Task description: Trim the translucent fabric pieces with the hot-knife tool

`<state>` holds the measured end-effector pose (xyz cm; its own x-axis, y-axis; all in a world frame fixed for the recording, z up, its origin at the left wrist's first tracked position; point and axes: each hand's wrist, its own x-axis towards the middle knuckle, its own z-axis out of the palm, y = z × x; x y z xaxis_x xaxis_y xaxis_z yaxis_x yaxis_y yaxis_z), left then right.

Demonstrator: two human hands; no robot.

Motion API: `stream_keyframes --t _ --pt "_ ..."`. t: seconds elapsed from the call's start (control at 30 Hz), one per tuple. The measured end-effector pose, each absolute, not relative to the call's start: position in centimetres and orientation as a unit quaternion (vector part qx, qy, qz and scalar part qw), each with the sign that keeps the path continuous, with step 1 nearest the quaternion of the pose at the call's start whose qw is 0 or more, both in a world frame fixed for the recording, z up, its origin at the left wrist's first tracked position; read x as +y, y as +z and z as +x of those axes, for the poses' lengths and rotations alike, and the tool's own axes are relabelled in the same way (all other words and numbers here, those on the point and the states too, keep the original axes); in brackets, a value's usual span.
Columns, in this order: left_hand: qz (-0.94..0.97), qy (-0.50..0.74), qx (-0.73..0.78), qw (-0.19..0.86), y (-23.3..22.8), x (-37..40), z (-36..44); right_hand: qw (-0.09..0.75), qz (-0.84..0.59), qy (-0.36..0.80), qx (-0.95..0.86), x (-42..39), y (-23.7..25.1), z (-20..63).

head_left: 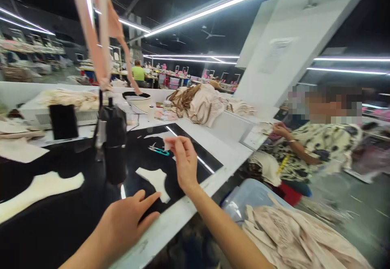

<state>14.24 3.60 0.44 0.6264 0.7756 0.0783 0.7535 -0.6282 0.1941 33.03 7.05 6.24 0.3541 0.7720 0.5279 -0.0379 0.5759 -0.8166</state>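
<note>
My left hand (128, 216) is open near the table's front edge, its index fingertip at the lower end of a cream cut fabric piece (155, 179). Raised above the black work surface (189, 183), my right hand (185, 161) pinches a small whitish scrap (167, 144) between thumb and fingers. What the scrap is made of I cannot tell. Just left of that hand lie teal-handled thread snips (160, 150). Another larger cream piece (42, 190) rests flat on the black surface at the left.
A black upright machine part (112, 139) stands in the middle, with pink strips (102, 37) hanging above it. Piled garments (201, 102) lie at the back. At the right, a blue-grey bin (252, 196) stands beside heaped beige fabric (292, 232); a co-worker (323, 139) handles cloth beyond.
</note>
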Motion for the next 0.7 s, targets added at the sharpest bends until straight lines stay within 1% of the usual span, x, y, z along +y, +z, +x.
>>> stream_keyframes --t 0.1,0.27,0.47,0.57,0.7 --pt "0.894 0.085 0.432 0.077 -0.2 4.0 13.9 0.738 -0.35 0.264 -0.512 3.7 6.3 32.4" --pt "0.89 0.069 0.446 0.067 -0.2 3.9 13.2 0.737 -0.313 0.297 -0.521 0.0 5.1 32.4" --pt "0.867 0.072 0.485 0.09 0.2 4.2 13.2 0.743 -0.306 0.33 -0.495 -1.3 3.3 32.1" --pt "0.862 0.07 0.499 0.059 0.2 4.3 13.3 0.745 -0.316 0.343 -0.477 -1.8 2.4 31.9" --pt "0.878 0.103 0.467 0.037 0.4 4.2 13.0 0.751 -0.325 0.357 -0.45 -2.4 1.1 31.7"
